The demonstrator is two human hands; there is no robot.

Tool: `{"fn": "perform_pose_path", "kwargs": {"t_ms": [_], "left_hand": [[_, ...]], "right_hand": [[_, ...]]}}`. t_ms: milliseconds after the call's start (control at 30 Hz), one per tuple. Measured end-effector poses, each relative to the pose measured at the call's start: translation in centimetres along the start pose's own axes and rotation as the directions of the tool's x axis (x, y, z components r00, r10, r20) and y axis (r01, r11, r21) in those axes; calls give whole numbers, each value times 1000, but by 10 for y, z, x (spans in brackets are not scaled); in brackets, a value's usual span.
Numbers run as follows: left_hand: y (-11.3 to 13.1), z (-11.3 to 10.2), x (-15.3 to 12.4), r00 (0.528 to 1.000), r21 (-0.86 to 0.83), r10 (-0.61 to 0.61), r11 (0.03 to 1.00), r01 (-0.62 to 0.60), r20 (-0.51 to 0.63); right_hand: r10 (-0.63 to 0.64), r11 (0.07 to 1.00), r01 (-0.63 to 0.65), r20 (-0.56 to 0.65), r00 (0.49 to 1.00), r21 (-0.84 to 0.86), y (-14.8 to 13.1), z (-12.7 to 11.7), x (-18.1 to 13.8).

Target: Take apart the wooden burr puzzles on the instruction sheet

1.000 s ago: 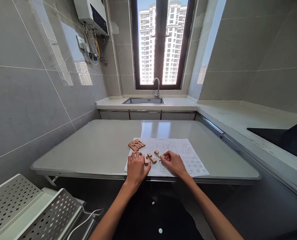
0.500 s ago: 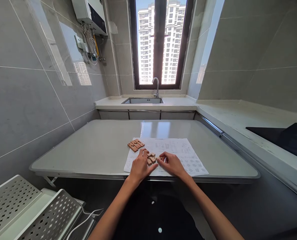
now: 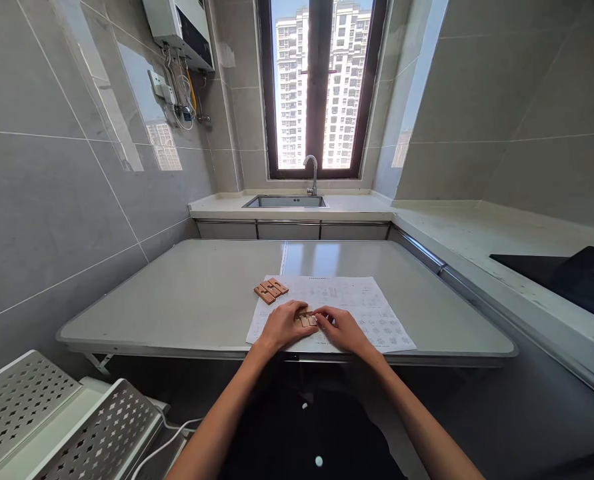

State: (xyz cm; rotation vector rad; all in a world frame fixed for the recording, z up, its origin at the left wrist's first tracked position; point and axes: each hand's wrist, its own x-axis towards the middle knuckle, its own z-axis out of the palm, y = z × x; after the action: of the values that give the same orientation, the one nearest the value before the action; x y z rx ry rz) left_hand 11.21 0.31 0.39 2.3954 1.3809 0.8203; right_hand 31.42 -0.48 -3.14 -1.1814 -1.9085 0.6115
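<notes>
wooden pieces (image 3: pixel 307 319) half under fingers (image 3: pixel 297 313)

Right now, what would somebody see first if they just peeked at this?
Two hands meet at the near edge of the table: the left hand and right hand press small wooden blocks together on a printed sheet of paper. Just beyond them lies another group of wooden pieces. Farther back, a bright window stands above the sink.

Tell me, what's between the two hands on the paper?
In the head view, small wooden blocks lie between the left hand and right hand, touched by both.
</notes>
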Motion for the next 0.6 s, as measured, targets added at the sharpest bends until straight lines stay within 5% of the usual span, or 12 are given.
{"fn": "perform_pose_path", "kwargs": {"t_ms": [233, 433, 600], "left_hand": [[-27, -18, -8, 983, -23, -105, 994, 103, -153], [-51, -47, -22, 891, 118, -324, 919, 376, -317], [-57, -59, -23, 837, 182, -425, 844, 504, -344]], "right_hand": [[56, 996, -53, -33, 998, 77, -2, -2, 0], [78, 995, -76, -18, 997, 67, -3, -3, 1], [99, 994, -98, -12, 995, 49, -4, -3, 1]]}}
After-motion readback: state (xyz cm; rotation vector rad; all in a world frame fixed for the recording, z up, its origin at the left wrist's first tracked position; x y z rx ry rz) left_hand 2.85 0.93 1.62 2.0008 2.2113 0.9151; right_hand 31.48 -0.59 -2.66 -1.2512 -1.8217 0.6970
